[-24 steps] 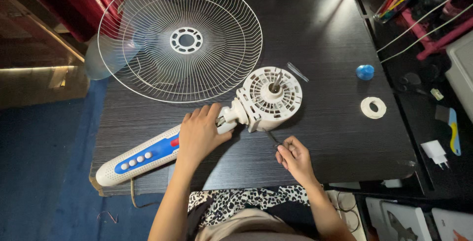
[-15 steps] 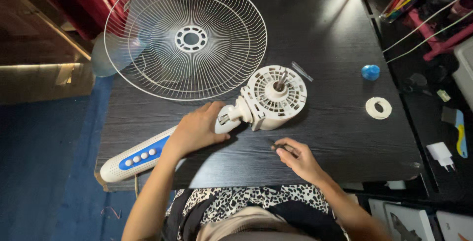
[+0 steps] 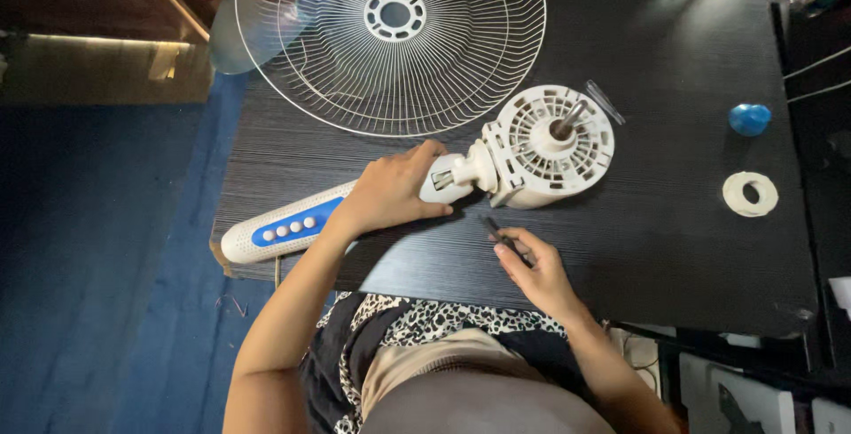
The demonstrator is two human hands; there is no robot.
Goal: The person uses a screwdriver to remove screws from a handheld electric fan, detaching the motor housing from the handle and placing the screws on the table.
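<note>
Head view shows our left hand (image 3: 390, 193) closed around the neck of the white plastic fan body (image 3: 461, 177), which lies flat on the black wood-grain tabletop (image 3: 674, 248), while our right hand (image 3: 532, 267) holds a thin dark tool (image 3: 496, 230) in a narrow pinch grip just beside the ribbed round motor housing (image 3: 554, 143). We judge the body rigid, fairly light and top-heavy at the motor, best held at the neck. Open room lies right, toward the white ring (image 3: 750, 194) and blue cap (image 3: 750, 119); the white wire fan guard (image 3: 390, 39) crowds the far side, and the body's control end overhangs the left edge.

No packages, labels, signs or screens show on the table (image 3: 674, 248)
</note>
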